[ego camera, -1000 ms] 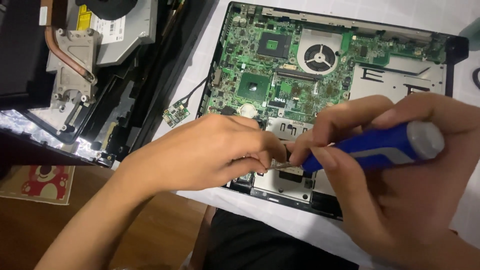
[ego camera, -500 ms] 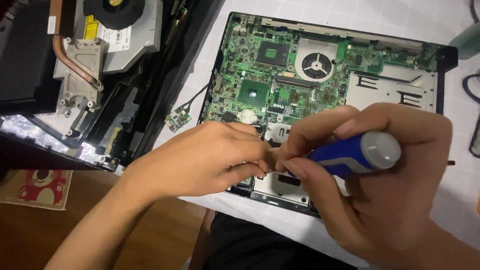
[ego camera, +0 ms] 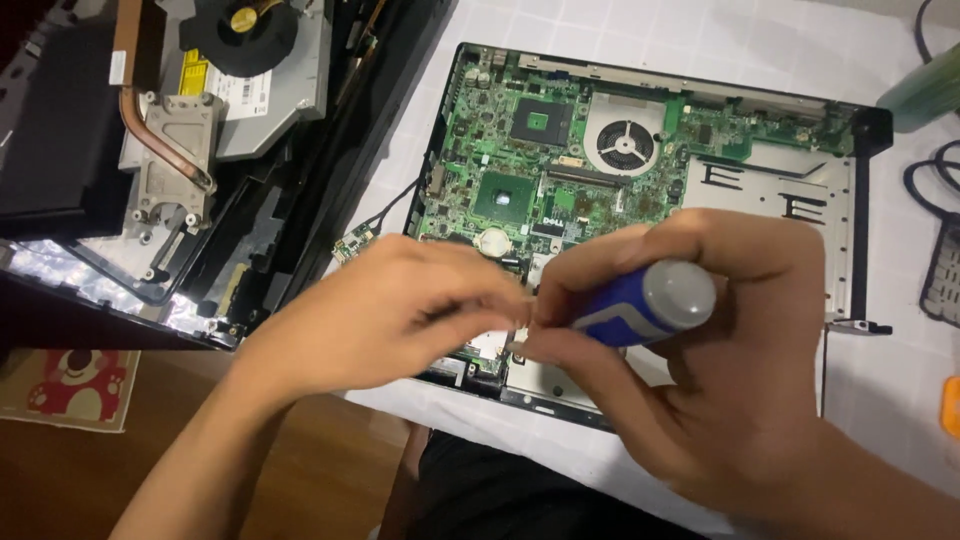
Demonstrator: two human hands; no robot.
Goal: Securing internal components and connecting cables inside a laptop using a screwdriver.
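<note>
Working a screw near the front edge of the open laptop base, from the look of it: the right hand is wrapped around a blue-handled screwdriver with a grey cap, fingers clenched on the grip, shaft aimed toward 9 o'clock and down into the chassis. The left hand comes in from 8 o'clock with fingertips pinched together right at the tip, but I can't tell whether it's steadying the bit or holding something tiny, since the knuckles hide it. The tip itself sits at about 6 o'clock from the green motherboard, just below the round coin cell. To do this bit well, I'd say keep the driver square to the screw head instead of slanted, press down before turning, and let the left fingers only guide so they don't get stabbed on a slip. Watch the small daughterboard dangling on its wire at 9 o'clock of the board. The copper heatpipe assembly and fan sit well apart at 10 o'clock, on top of the other stripped parts.
</note>
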